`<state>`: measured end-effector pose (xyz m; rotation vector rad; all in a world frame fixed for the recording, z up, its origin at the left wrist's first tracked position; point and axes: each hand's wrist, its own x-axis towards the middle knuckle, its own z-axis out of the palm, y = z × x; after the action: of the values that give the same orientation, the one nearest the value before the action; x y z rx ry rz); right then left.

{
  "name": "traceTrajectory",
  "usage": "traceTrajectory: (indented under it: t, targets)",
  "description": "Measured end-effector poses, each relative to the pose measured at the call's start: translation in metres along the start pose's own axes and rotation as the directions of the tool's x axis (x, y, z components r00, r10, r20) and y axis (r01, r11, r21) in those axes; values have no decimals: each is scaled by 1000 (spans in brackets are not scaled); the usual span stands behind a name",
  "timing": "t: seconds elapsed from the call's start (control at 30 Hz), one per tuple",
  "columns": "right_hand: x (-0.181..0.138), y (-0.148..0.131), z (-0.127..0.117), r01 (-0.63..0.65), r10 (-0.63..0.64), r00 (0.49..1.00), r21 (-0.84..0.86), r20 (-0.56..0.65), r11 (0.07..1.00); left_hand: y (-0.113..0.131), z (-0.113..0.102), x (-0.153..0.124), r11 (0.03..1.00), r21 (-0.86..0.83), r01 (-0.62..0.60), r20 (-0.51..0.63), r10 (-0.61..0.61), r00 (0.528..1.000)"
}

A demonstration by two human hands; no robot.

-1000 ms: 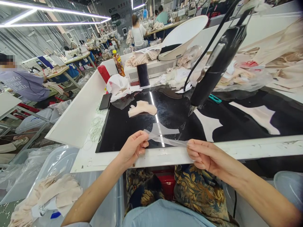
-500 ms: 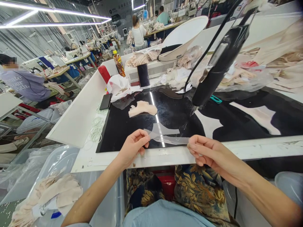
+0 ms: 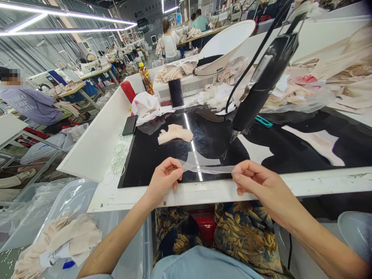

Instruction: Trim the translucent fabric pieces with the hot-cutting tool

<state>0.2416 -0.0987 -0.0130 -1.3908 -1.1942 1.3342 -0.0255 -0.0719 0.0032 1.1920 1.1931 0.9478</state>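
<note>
My left hand [image 3: 165,179] pinches the left end of a thin, sheer white fabric piece [image 3: 216,169] between thumb and fingers. The opposite end is pinched in my right hand [image 3: 257,179]. Between them the piece stretches just above the front edge of the black work surface [image 3: 151,166]. Behind it shows another sheer, curved-edged patch [image 3: 203,159]; whether it is part of the same piece I cannot tell. A stack of beige cut fabric [image 3: 175,134] lies beyond my left hand. Past my right hand is a white cut piece [image 3: 255,150].
A black tool with a pointed metal tip [image 3: 261,85] hangs on a cord over the surface. A teal clip-like item [image 3: 264,121] and a pale cut piece [image 3: 316,144] lie to the right. Phones [image 3: 130,125], green elastic rings [image 3: 118,159] and a red box [image 3: 128,92] are left.
My right hand has moved slightly up and right, and the sheer piece looks narrower and straighter between my hands. The hanging black tool has shifted a little left.
</note>
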Motion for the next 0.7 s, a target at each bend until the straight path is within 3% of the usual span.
traceTrajectory:
  t: [0.2, 0.4, 0.7]
  targets:
    - [0, 8, 1, 98, -103, 992, -75, -70, 992, -3, 3, 0, 998, -42, -41, -33, 40, 999]
    - [-1, 10, 5, 195, -193, 966, -7, -173, 981, -11, 5, 1, 992, -100, -72, -45, 68, 997]
    - [-5, 14, 12, 232, -222, 937, 7, -270, 973, -14, 8, 1, 981, -169, -94, -80, 81, 993]
